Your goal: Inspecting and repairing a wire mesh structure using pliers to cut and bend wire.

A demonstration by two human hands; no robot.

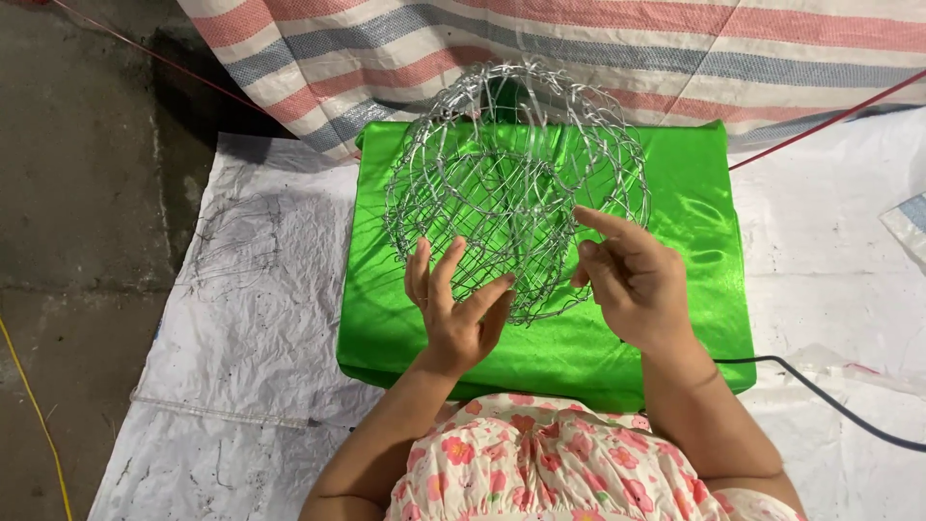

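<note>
Green cushion (pixel 675 318) bears wire basket (pixel 516 183); striped tarp (pixel 579 39) behind.

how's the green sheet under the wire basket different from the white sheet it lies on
The green sheet is glossy, smooth and pulled taut over a raised slab; the white sheet is dull, crinkled and flat on the ground. The green one is smaller, the white one spreading past it. Both are rectangular coverings.

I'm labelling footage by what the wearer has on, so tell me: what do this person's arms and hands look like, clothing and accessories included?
Both arms are bare from above the elbow down to the hands: no sleeves reach them, and no gloves or watch show. The left hand seems to carry a thin ring on one finger, too small to be sure; the right hand shows none. The garment at the chest is pale with pink flowers.
</note>
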